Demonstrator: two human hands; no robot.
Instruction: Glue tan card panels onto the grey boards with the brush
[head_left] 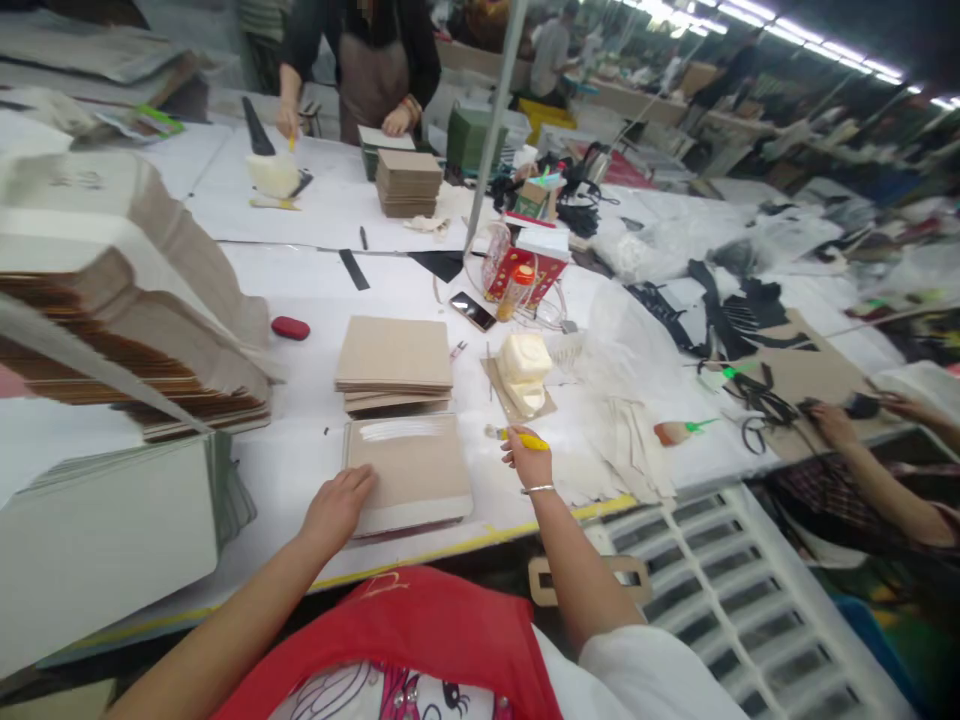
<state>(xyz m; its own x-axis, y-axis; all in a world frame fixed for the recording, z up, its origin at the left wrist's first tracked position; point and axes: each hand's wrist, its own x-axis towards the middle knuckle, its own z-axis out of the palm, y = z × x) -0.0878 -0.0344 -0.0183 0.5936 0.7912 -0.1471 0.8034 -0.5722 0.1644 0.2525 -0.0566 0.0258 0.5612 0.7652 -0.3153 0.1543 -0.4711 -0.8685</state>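
The right hand (pixel 531 460) grasped a yellow-handled brush (pixel 533 441); beneath the unclenched fingers (pixel 360 480) of the left hand (pixel 337 508) lay a tan rectangular board (pixel 417 467).

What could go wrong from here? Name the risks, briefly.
The left hand rests on the tan panel near its white streaks; if wet, they might smudge.
The right hand holds a yellow-handled brush over the table, where it could drip.
The orange-capped bottle stands beside the phone; a knock might tip it onto the phone.
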